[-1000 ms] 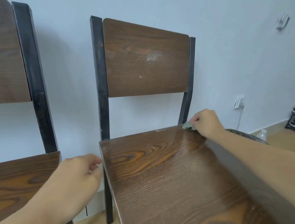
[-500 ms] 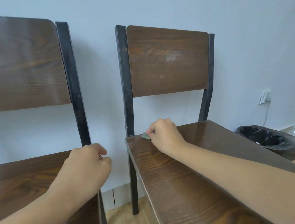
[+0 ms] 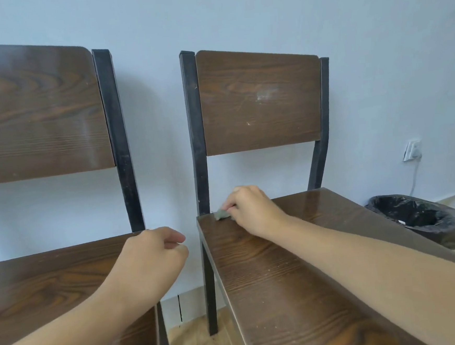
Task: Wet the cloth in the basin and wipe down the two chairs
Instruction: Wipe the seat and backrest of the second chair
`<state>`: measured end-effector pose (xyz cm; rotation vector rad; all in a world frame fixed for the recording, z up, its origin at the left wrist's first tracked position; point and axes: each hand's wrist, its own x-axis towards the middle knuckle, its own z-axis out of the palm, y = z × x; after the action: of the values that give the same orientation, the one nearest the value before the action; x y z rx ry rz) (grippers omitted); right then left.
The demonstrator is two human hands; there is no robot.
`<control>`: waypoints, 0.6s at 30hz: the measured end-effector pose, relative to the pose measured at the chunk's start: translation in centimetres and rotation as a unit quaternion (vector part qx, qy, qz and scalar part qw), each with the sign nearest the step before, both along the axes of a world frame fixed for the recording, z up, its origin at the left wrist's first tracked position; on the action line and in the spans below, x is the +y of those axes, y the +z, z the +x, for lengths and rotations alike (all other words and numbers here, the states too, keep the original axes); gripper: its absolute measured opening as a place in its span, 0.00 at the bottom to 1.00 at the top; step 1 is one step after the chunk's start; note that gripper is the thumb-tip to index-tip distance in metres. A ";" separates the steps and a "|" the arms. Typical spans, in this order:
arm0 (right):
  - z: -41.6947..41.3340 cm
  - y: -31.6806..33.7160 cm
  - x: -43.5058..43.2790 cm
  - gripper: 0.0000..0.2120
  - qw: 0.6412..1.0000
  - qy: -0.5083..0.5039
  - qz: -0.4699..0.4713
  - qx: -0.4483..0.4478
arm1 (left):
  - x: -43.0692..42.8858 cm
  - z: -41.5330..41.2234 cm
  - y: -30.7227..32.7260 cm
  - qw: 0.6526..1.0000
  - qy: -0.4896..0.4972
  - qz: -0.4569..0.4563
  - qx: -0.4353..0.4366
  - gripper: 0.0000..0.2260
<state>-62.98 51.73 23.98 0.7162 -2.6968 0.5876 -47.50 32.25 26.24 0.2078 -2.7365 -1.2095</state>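
Two dark wood chairs with black metal frames stand side by side against a pale wall. My right hand presses a small grey-green cloth onto the back left corner of the right chair's seat; most of the cloth is hidden under my fingers. The back strip of that seat shines wet. My left hand hovers loosely curled, holding nothing, over the right edge of the left chair's seat. No basin is in view.
A bin lined with a black bag sits on the wooden floor right of the right chair. A wall socket with a white plug and cable is above it. A narrow gap separates the two chairs.
My right hand has slid the cloth from the seat's back right corner across to its back left corner. The view has swung left, bringing more of the left chair in.
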 end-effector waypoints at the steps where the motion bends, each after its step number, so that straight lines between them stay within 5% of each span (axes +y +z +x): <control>1: -0.8 0.0 1.9 0.09 1.000 -0.028 0.001 0.005 | 0.2 -0.2 -0.3 1.000 -0.004 0.026 -0.012 0.12; 8: -5.6 0.6 17.8 0.09 0.968 -0.246 0.055 -0.011 | 0.7 -2.1 -1.4 0.986 0.010 0.152 -0.070 0.10; 12: -6.7 3.5 24.0 0.08 0.920 -0.390 -0.035 -0.014 | 1.0 -2.3 -1.9 0.988 0.012 0.143 -0.050 0.11; 18: -6.3 2.5 18.6 0.07 0.959 -0.279 -0.052 -0.025 | 1.1 -1.7 -1.8 0.992 -0.002 0.129 -0.002 0.10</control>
<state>-69.27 70.32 26.51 -0.0998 -2.7029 0.5922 -49.21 33.39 24.41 0.2326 -2.5764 -1.5631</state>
